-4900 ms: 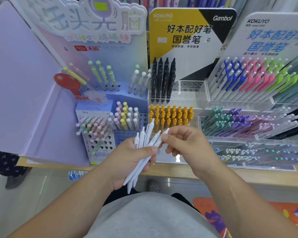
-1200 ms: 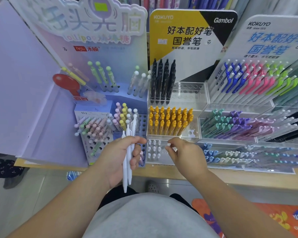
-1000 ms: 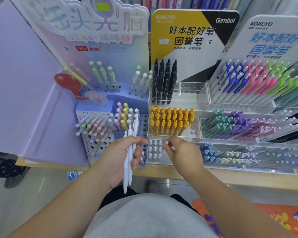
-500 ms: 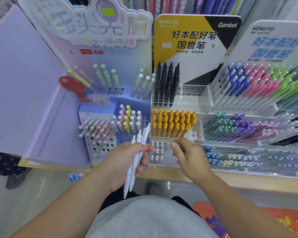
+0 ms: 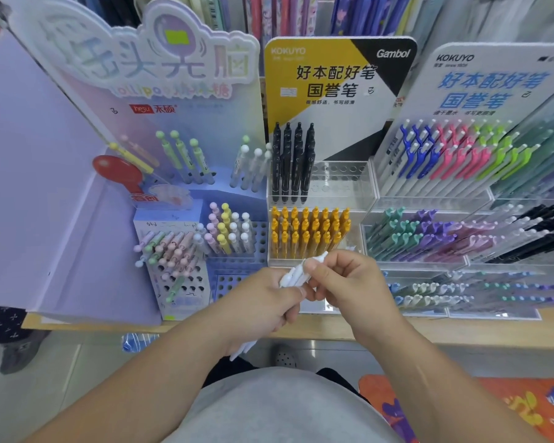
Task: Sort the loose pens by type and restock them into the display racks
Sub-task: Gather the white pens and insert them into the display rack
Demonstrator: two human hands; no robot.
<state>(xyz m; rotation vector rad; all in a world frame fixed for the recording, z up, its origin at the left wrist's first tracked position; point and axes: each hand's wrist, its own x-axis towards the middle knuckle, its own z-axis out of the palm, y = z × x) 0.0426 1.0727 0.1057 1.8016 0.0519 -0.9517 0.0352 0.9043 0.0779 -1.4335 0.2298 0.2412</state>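
The left hand [image 5: 263, 302] is closed round a small bundle of white pens [image 5: 296, 273], held in the air just near of the racks, their caps poking up to the right and their tips showing below the fist. The right hand [image 5: 349, 282] pinches the cap end of one pen between thumb and curled fingers. To separate it cleanly, the pull should probably run along the pen's length while the left grip holds firm on the rest, or the others may slide out with it. The clear rack [image 5: 343, 187] in the middle holds black pens [image 5: 293, 161] at the left of its far tier, with empty holes beside them, and packed yellow pens [image 5: 307, 231] in the tier below; its nearest tier is hidden behind the hands. The lilac rack [image 5: 237, 279] to the left carries pastel ball-topped pens [image 5: 227, 228] and many free holes. The right-hand rack [image 5: 429, 203] holds blue, pink and green clip pens [image 5: 445, 155] far, teal and purple ones [image 5: 410, 235] nearer.
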